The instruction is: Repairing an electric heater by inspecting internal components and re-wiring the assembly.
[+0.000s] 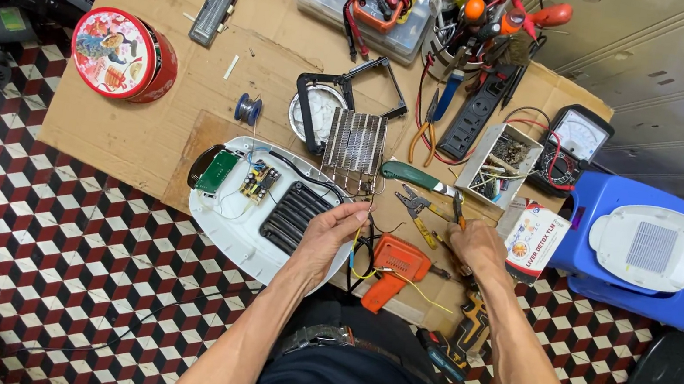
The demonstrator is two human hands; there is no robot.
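The left hand (327, 238) pinches yellow wires (354, 251) running toward the body; the right hand (476, 245) clenches pliers (456, 207) pointing away.

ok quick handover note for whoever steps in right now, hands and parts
Left hand: fingertips pinch thin wires, yellow among them, at the edge of the opened white appliance shell.
Right hand: grip closed on small pliers, tips toward the wires.
Parts: the shell lies open on the cardboard with its green circuit board exposed; the metal heating grid sits just behind it. An orange soldering gun lies between the hands, green-handled cutters above it.
Done: casing is open, innards exposed.
Left: wires are loose and the shell is not closed.
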